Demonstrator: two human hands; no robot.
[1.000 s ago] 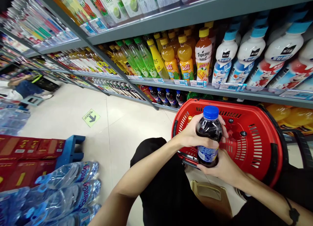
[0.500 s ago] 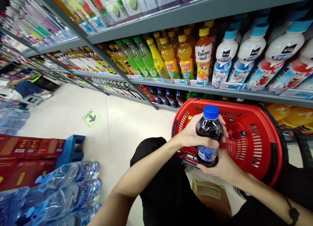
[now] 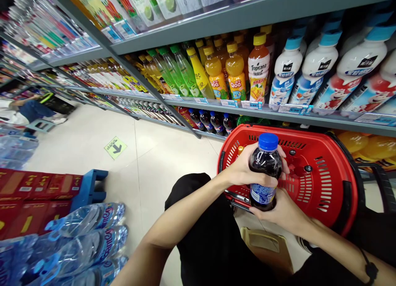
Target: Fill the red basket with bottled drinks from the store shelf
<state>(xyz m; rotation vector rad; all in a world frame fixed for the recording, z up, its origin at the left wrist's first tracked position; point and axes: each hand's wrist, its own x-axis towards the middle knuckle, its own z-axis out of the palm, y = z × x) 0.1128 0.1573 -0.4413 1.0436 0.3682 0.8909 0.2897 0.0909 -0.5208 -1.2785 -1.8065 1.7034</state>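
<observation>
A dark cola bottle with a blue cap and a blue label is held upright, tilted slightly, over the near side of a red shopping basket. My left hand wraps round its upper part, with the thumb across the front. Lower down, my right hand grips the bottle near its base. Fingers behind the bottle are partly hidden. Inside the basket, a small orange-capped item shows beside my left hand.
Drink shelves run along the far side, with juice and milk-drink bottles. A brown paper bag stands on the floor below my hands. At left are packs of large water bottles, red cartons and a seated person.
</observation>
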